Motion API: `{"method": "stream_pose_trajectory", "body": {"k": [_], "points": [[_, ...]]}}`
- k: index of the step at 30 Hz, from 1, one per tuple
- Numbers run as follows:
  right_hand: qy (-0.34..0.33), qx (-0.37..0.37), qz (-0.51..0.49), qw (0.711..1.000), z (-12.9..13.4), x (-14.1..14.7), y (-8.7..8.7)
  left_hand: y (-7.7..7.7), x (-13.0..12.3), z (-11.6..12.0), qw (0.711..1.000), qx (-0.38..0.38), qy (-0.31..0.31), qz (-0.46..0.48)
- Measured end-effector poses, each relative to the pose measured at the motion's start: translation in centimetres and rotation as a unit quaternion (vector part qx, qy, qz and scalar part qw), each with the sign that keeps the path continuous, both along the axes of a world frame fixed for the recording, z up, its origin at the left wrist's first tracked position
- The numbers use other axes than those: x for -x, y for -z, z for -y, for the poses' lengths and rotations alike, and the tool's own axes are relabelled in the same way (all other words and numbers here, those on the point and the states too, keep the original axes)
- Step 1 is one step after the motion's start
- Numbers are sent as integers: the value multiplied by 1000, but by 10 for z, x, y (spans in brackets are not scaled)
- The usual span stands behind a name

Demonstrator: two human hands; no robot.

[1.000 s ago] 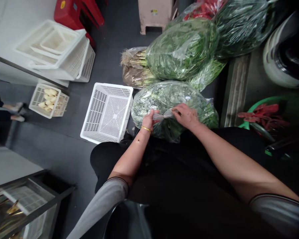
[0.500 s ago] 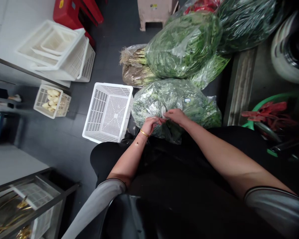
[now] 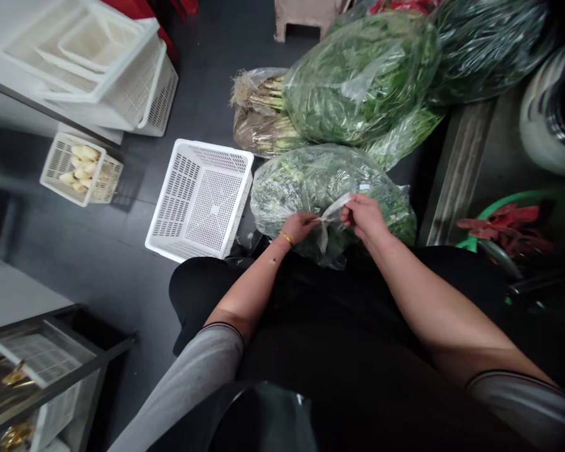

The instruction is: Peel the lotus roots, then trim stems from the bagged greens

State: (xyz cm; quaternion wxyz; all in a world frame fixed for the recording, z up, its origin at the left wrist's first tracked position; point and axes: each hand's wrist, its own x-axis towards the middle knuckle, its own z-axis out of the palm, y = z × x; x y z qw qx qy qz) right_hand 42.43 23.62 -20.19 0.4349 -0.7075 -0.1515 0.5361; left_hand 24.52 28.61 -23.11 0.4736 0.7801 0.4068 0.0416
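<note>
A clear plastic bag (image 3: 292, 179) full of leafy greens lies on the floor in front of my knees. A whitish tie strip (image 3: 336, 206) is knotted around its gathered neck. My right hand (image 3: 365, 216) pinches the strip's upper end and holds it out to the right. At the knot, my left hand (image 3: 300, 227) has its fingertips pressed together; it grips the tie close to the bag's neck, partly hidden by its own fingers. The bag's gathered end hangs below the knot, near my lap.
A white plastic basket (image 3: 200, 201) stands left of the bag. Behind lie a larger bag of greens (image 3: 358, 78) and bagged scallion-like stalks (image 3: 263, 103). Nested baskets (image 3: 141, 94) and a small basket of pale vegetables (image 3: 98, 179) are farther left. Right is a green-rimmed basin (image 3: 492, 204) with red bags.
My right hand has drawn up and right, stretching the white strip out from the knot. My left hand has shifted slightly right. The whole view has also shifted a little.
</note>
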Motion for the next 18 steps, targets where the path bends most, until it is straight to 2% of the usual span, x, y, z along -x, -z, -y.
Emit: {"method": "stream_pose_trajectory", "body": {"k": [3, 5, 7, 11, 14, 18], "points": [[-10, 12, 52, 999, -4, -10, 1, 5, 5, 0, 1000, -7, -12, -5], [-39, -20, 158, 986, -1, -15, -4, 7, 6, 1, 1000, -10, -19, -8], [-128, -65, 278, 950, 6, -15, -10, 9, 6, 1, 1000, -15, -22, -13], [-366, -97, 406, 831, 20, 2, -11, 9, 3, 1, 999, -28, -15, -26], [-443, -94, 443, 774, 20, 13, -1, 7, 2, 0, 998, -45, -1, -38], [-496, -101, 454, 734, 11, 13, 8, 8, 2, -1, 997, -53, 17, -45]]}}
